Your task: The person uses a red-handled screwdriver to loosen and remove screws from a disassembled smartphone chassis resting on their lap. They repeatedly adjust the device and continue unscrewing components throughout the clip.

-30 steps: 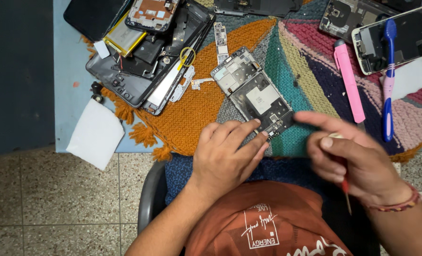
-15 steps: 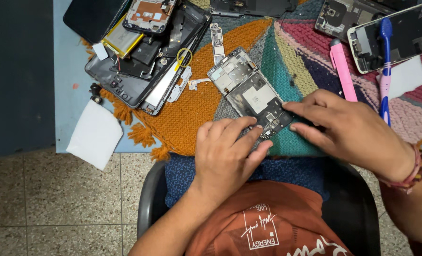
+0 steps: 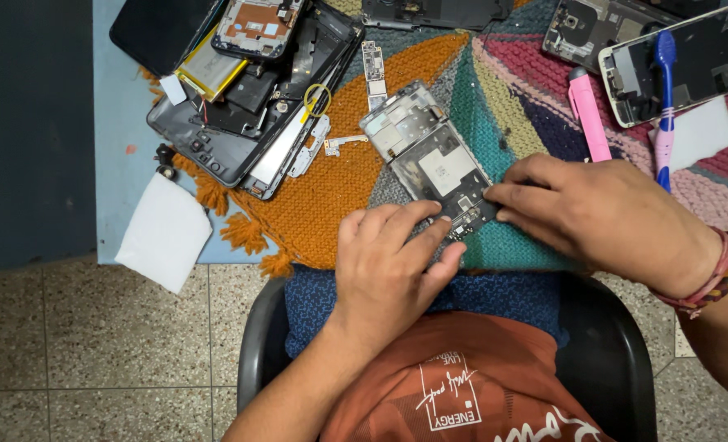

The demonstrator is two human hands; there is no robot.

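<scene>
Both hands press flat on the opened phone frame (image 3: 429, 160): left hand (image 3: 393, 266), right hand (image 3: 601, 209), fingers extended, gripping nothing. A pile of phone parts (image 3: 249, 98) lies left; a pink pen (image 3: 589, 115) and blue toothbrush (image 3: 665, 90) lie right.

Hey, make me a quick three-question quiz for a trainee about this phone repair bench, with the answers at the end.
1. True or false: both hands rest on the opened phone frame.
2. Which colour is the knitted mat directly under the left hand: A) orange, B) white, C) black?
3. Fill in: the blue toothbrush lies across a ____ at top right.

Key
1. True: the right hand presses the frame's lower right edge and the left hand's fingers touch its lower end.
2. A, orange.
3. Second opened phone; the pink tool lies beside it.
</scene>
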